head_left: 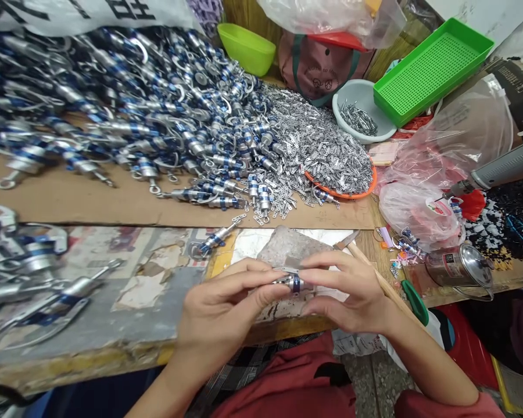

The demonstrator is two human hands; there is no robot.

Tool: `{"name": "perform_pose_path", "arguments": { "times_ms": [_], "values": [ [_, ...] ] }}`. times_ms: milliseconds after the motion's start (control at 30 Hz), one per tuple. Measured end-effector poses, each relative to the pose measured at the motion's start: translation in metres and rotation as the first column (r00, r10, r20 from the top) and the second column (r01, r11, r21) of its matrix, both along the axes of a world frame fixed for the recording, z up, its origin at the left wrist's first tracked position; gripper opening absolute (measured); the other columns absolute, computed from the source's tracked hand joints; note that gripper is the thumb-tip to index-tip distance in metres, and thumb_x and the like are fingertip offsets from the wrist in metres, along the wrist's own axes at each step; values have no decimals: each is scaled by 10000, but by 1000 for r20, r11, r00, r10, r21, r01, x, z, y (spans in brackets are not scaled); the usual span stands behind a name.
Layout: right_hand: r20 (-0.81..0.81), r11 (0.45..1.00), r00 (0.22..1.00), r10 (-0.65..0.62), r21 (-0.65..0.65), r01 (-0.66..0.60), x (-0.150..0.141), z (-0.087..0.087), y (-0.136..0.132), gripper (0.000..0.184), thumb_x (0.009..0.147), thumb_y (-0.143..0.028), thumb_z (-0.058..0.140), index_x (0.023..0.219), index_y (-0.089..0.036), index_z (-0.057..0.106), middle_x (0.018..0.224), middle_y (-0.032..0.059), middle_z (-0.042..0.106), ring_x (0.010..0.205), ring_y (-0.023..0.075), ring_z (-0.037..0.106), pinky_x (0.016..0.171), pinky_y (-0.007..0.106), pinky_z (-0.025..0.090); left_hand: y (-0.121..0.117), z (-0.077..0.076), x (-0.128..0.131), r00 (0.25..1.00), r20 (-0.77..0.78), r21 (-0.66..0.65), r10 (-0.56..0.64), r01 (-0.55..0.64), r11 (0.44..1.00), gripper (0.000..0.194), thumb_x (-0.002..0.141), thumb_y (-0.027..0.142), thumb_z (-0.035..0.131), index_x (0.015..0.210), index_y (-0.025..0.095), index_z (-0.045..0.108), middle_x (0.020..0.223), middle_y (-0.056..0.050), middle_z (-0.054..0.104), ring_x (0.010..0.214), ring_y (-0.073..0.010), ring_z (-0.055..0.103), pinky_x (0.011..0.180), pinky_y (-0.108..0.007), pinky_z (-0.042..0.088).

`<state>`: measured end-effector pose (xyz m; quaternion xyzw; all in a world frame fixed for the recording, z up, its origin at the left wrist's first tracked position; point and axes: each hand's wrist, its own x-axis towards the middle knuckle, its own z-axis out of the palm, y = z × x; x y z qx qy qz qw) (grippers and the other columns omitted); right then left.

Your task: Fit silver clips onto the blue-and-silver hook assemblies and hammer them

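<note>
Near the centre of the frame, a small silver-and-blue metal cylinder (295, 283) is between the two hands, above the work surface. Its left end goes behind the fingers of the left hand (226, 307), whose thumb and forefinger are pinched together on it. The right hand (351, 290) has thumb and fingers apart around the other end; I cannot tell whether they press it. Just above the cylinder shows a thin silver metal strip (290, 269), and its joining to the part is hard to make out.

Behind the hands, a rough grey stone block (273, 247) is partly covered by them. The right forearm hides some of the pale wooden handle (372, 271) beside it.

A heap of similar silver-and-blue metal parts (192, 133) fills the upper left, blurred and cut by the frame edge. Above it, a white plastic sheet (91, 14) carries large black characters, their tops cut off. On the dusty-pink bag (303, 64), at upper centre, I can read "elcome to". At right, the label of the shiny steel pot (466, 255) is too small for reading.
</note>
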<state>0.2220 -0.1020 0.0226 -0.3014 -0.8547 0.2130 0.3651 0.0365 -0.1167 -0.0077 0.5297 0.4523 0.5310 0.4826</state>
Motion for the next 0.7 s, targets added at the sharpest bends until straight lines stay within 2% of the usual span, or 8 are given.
{"name": "perform_pose_path", "arguments": {
  "times_ms": [100,167,300,400,467,567,633,700],
  "values": [
    [154,978,987,-35,206,2,5,-3,-8,155,863,-142,533,980,-132,632,970,95,680,923,135,630,789,237,533,0,3,-2,1000,-20,-24,-12,12,1000,146,691,171,695,730,309,725,681,42,662,628,-111,602,576,-180,473],
    [221,956,975,-31,290,-35,7,-1,-10,167,879,-113,486,944,-133,639,947,81,692,906,132,635,793,233,530,1,7,-2,996,-81,0,-23,23,1000,129,695,175,692,706,301,711,677,46,658,637,-108,600,598,-176,472],
    [274,950,961,-40,310,-49,7,7,-9,167,883,-104,480,928,-114,640,938,91,699,920,136,635,839,234,514,2,15,-1,977,-214,132,-4,33,991,121,707,170,673,707,285,709,688,32,637,653,-106,595,621,-179,468],
    [274,956,961,-42,289,-41,7,9,-8,177,896,-119,462,953,-127,629,948,81,698,930,122,633,845,226,509,2,18,-1,971,-240,188,15,31,982,128,697,161,667,723,274,722,747,8,660,721,-129,630,672,-200,492],
    [246,962,968,-45,271,-24,7,5,-9,185,897,-124,453,979,-134,619,954,81,696,933,119,632,822,224,515,0,18,-2,970,-245,123,-1,32,992,123,697,170,662,715,270,732,804,-5,705,776,-150,657,739,-225,510],
    [166,970,984,-69,240,28,7,-1,-15,222,873,-85,440,994,-129,620,976,111,686,940,136,631,771,234,527,-4,14,-1,983,-175,-92,-47,31,995,98,674,234,693,742,281,745,821,4,746,770,-162,684,782,-249,532],
    [129,983,987,-97,167,75,8,-2,-18,219,854,-73,463,977,-132,634,981,117,682,928,139,634,746,229,528,-9,11,2,998,-48,-243,-48,35,969,242,595,283,756,837,286,740,839,12,753,759,-172,695,745,-247,555],
    [113,997,990,-79,33,76,8,1,-15,159,849,-108,518,928,-139,653,933,98,689,856,120,646,704,196,525,-13,9,8,998,64,-367,4,20,930,396,544,302,789,931,267,717,863,7,752,745,-175,698,708,-242,566]
  ]
}}
